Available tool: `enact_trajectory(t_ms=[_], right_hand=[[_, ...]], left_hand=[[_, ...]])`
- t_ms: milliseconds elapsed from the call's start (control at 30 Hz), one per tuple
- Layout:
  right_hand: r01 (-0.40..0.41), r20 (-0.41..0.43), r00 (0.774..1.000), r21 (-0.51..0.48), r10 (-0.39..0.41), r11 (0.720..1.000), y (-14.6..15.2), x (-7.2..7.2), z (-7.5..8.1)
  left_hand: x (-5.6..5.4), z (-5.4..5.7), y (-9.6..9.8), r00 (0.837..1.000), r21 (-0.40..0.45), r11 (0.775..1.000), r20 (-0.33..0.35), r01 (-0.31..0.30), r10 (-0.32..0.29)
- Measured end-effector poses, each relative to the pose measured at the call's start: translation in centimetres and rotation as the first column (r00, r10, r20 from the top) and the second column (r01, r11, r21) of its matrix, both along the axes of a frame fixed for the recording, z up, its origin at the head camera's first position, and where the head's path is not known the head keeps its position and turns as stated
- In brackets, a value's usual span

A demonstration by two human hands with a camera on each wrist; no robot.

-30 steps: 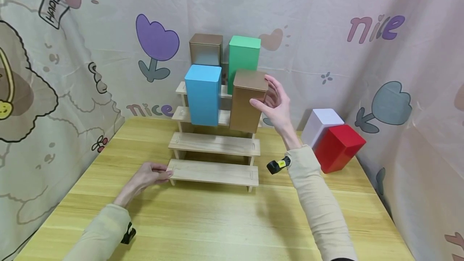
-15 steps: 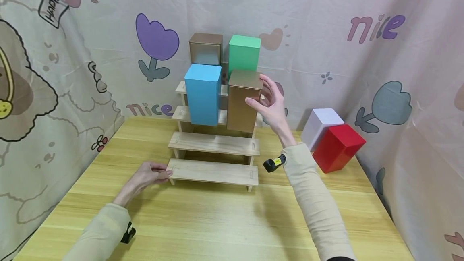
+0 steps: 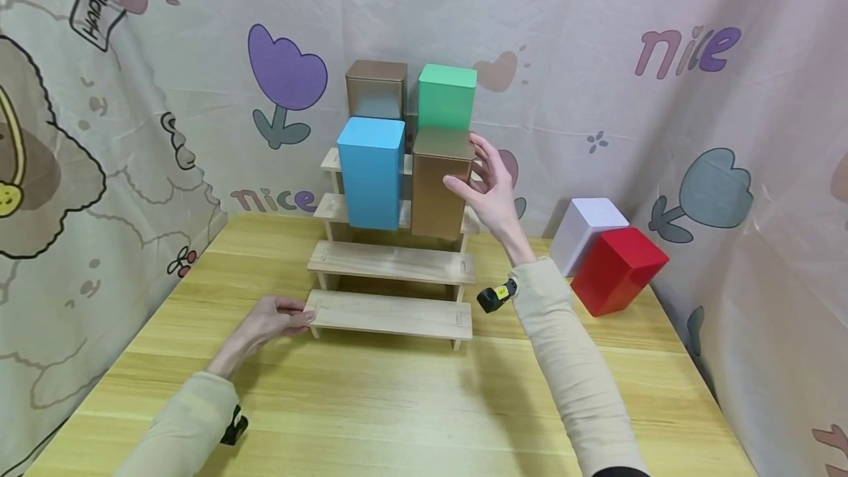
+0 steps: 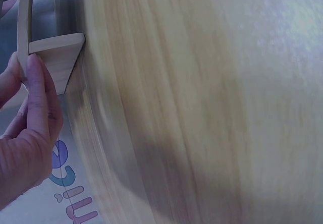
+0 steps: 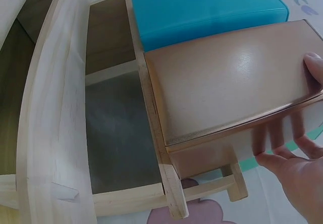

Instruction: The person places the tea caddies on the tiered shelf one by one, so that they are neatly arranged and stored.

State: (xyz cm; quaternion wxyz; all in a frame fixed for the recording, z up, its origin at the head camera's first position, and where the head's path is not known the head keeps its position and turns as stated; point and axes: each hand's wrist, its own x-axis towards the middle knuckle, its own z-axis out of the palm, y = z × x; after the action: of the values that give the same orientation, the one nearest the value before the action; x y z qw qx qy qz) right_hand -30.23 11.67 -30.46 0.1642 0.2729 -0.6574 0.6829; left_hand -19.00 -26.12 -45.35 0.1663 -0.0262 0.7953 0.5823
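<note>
My right hand (image 3: 492, 186) grips a brown box (image 3: 440, 186) near its top, thumb on the front and fingers along the right side. The box stands upright at the second-highest step of the wooden tiered shelf (image 3: 391, 263). In the right wrist view the box (image 5: 237, 77) has its bottom right at the step's edge. A blue box (image 3: 372, 175) stands to its left on that step. Behind them on the top step are a green box (image 3: 447, 94) and another brown box (image 3: 376, 90), both partly hidden. My left hand (image 3: 271, 321) pinches the left end of the lowest step (image 4: 55, 45).
A white box (image 3: 583, 230) and a red box (image 3: 620, 271) stand on the wooden table (image 3: 371, 403) right of the shelf, beyond my right forearm. A printed cloth (image 3: 563, 35) hangs behind and at both sides of the table.
My right hand has moved the brown box a short way left, closer to the blue box. My left hand has stayed on the lowest step.
</note>
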Motion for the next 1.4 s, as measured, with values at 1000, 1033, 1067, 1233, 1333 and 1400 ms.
enact_trajectory(t_ms=[1000,1033,1067,1233,1333,1400], right_hand=[[0.016,0.042,0.999,0.081,-0.02,0.997,-0.4,-0.05,-0.07],[0.011,0.046,0.999,0.079,-0.014,0.997,-0.42,-0.06,-0.07],[0.006,0.049,0.999,0.075,-0.009,0.997,-0.45,-0.07,-0.06],[-0.005,0.059,0.998,0.056,0.002,0.998,-0.58,-0.18,-0.01],[-0.006,0.061,0.998,0.049,0.003,0.999,-0.68,-0.18,0.03],[-0.008,0.06,0.998,0.044,0.005,0.999,-0.72,-0.19,0.01]], left_hand=[[-0.08,-0.07,-0.05,1.0,0.016,1.0,0.004,-0.002,0.002],[-0.09,-0.07,-0.05,1.0,0.015,1.0,0.005,-0.002,0.001],[-0.09,-0.08,-0.05,1.0,0.016,1.0,0.005,-0.005,0.005],[-0.09,-0.12,-0.03,1.0,0.017,1.0,0.001,-0.006,0.006],[-0.1,-0.14,-0.02,1.0,0.019,1.0,-0.001,-0.003,0.003],[-0.13,-0.16,-0.02,1.0,0.021,1.0,-0.002,-0.001,0.001]])
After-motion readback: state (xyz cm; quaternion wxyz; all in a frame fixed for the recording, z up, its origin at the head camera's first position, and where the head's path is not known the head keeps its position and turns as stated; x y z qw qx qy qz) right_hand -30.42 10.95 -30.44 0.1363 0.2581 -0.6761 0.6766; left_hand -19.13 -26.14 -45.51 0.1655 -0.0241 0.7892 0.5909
